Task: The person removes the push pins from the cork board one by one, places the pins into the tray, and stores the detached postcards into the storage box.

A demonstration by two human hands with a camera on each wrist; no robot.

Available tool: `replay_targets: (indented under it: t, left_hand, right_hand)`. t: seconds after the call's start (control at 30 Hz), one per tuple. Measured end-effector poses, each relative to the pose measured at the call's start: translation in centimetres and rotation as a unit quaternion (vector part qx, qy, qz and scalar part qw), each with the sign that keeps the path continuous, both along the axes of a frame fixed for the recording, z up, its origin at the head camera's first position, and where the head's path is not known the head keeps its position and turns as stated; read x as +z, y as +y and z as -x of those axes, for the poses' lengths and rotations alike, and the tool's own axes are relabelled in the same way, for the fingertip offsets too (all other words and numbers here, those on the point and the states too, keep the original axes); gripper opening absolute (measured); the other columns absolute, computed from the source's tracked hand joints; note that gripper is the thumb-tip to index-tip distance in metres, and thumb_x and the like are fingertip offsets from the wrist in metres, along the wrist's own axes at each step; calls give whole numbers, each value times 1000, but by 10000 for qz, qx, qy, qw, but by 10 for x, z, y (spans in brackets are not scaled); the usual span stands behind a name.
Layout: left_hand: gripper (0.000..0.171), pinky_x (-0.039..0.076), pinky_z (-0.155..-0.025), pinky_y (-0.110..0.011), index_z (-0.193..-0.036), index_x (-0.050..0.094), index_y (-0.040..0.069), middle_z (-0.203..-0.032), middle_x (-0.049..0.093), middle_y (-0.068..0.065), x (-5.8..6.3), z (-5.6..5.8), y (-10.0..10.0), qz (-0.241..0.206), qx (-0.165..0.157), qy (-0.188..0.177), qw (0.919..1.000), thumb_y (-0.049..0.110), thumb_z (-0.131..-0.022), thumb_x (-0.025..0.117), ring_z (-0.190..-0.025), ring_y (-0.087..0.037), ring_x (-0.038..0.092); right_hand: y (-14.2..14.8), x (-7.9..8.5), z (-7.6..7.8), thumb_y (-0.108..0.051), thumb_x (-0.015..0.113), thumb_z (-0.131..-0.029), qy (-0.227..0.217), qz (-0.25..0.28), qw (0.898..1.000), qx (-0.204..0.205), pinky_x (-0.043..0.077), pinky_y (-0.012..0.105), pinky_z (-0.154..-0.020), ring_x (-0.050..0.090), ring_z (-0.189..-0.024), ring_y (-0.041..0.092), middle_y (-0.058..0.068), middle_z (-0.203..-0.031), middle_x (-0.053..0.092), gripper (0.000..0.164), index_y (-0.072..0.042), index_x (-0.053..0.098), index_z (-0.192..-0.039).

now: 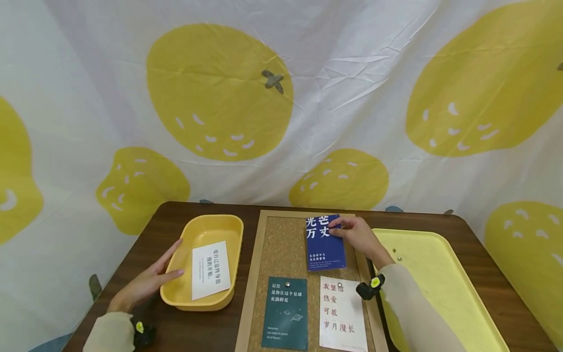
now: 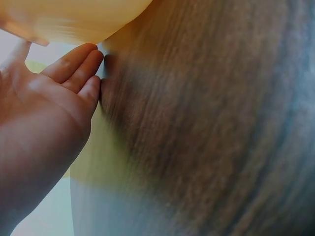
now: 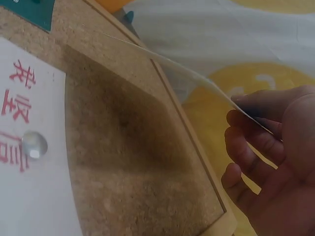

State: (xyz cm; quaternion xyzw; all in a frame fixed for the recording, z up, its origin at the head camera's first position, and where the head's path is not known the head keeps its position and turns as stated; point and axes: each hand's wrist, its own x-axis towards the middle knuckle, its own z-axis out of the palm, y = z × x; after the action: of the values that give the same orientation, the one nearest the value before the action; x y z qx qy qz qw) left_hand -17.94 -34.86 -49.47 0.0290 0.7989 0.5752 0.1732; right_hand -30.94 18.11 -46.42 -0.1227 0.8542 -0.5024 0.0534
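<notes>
Fruit-print cloth (image 1: 334, 122) behind a brown table (image 1: 198, 332) marks a curtained nook.

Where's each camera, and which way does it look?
Head: on the head, facing forward and down at the corkboard; left hand, right hand and sleeves show.
Left wrist: on that wrist, facing the bin and tabletop; left hand shows.
Right wrist: on that wrist, facing corkboard and blue card; right hand shows.
Head and right wrist share the corkboard.

Bottom print (image 1: 324, 265) on the blue card (image 1: 325, 247) illegibly small
</notes>
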Motion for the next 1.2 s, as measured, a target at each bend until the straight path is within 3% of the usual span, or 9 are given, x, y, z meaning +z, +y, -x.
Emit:
replay_targets:
  t: [0.1,0.23,0.37,0.67,0.9,1.2]
  left_hand:
    - [86,24,-115,-50,-160,-2,34,-166,-14,-10,-1,1,-1,3,-20,-2,10000,26,-100,60,-151,-39,-1]
    - [86,37,-108,-33,-160,-1,36,-166,-15,-10,-2,1,-2,-34,-41,-36,10000,26,-100,60,-151,-38,2]
    - [86,41,-98,-20,-160,-1,36,-166,-15,-10,-2,0,-2,-109,-36,-70,9999,25,-100,60,-150,-38,5]
    - [87,41,-95,-17,-160,-2,35,-166,-16,-9,-1,-1,-1,-252,-38,-113,9996,24,-100,60,-150,-38,4]
    - [88,41,-95,-16,-160,-2,34,-166,-16,-9,0,-1,-1,-254,-34,-99,9996,24,-100,60,-150,-38,4]
    - [88,40,-95,-16,-160,-3,33,-165,-16,-10,0,-4,0,-216,-33,-117,9997,24,-99,61,-150,-38,4]
  right_hand:
    - [-4,3,-1,-17,73,-90,-66,194,9997,117,54,30,-65,65,-73,19,13,-95,71,20,-4,73,-106]
    - [-11,6,-2,-15,72,-91,-137,359,9991,188,57,31,-65,68,-75,19,16,-100,71,22,-2,72,-109]
    - [-18,10,-3,-15,71,-91,-145,385,9990,199,57,30,-67,69,-78,19,16,-105,71,22,-4,72,-110]
    - [-38,16,-6,-16,71,-92,-270,585,9974,317,59,34,-72,69,-83,19,16,-111,69,23,-5,71,-112]
    - [-57,24,-10,-21,72,-91,-238,442,9980,379,57,46,-80,67,-85,20,12,-112,70,24,-11,72,-113]
    - [-75,28,-10,-21,71,-92,-273,420,9974,511,55,53,-83,67,-85,19,10,-112,70,23,-14,73,-114]
